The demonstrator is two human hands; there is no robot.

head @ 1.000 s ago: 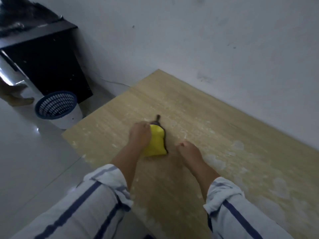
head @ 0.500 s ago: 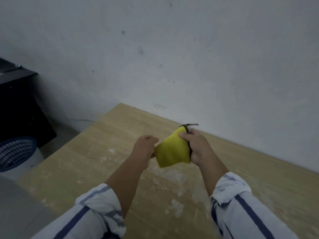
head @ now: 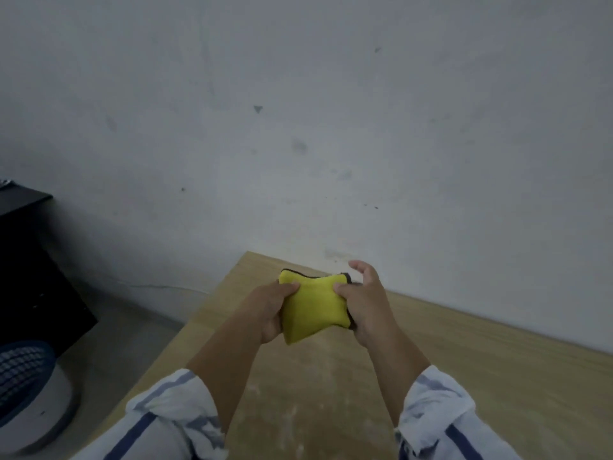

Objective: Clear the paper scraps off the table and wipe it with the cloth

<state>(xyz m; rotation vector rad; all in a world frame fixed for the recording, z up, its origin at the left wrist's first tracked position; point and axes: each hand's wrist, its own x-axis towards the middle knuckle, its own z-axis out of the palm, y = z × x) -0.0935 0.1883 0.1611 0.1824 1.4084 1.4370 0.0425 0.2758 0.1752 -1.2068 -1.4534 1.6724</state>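
Above the table's [head: 497, 376] far left corner, both hands, left [head: 268, 310] and right [head: 365, 307], held the cloth [head: 315, 307] in closed grips; no scraps showed, but pale smears remained to wipe.

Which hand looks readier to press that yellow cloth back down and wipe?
Probably the left hand: its fingers wrap the cloth fully, while the right hand only pinches its edge, fingers partly lifted.

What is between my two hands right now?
The yellow cloth, pinched at its left edge by the left hand and at its right edge by the right hand, above the table; head view.
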